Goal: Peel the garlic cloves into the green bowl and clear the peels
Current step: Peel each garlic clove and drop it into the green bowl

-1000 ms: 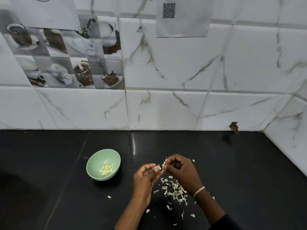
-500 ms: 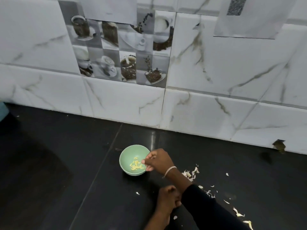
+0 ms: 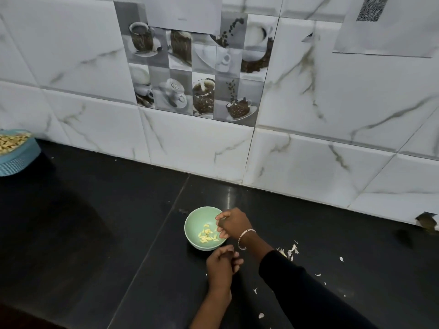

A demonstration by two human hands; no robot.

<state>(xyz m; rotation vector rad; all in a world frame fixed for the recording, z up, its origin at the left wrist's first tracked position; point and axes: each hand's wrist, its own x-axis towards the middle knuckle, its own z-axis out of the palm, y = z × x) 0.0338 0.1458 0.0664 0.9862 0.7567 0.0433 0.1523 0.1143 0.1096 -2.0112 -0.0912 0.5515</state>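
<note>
At lower centre the right hand (image 3: 234, 225) is hovering over the bowl (image 3: 193, 222), fingers (image 3: 221, 216) curled as if dropping a clove onto the cloves (image 3: 207, 236) inside, any pinch hidden; the left hand (image 3: 222, 263) is resting below, curled, contents unseen.

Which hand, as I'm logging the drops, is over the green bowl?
The right hand, wearing the bracelet, reaches over the green bowl; the left hand sits curled nearer the camera, outside its rim.

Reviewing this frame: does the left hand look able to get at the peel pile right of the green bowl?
Probably not directly: the right sleeve crosses between the left hand and the peel pile. It might reach over.
</note>
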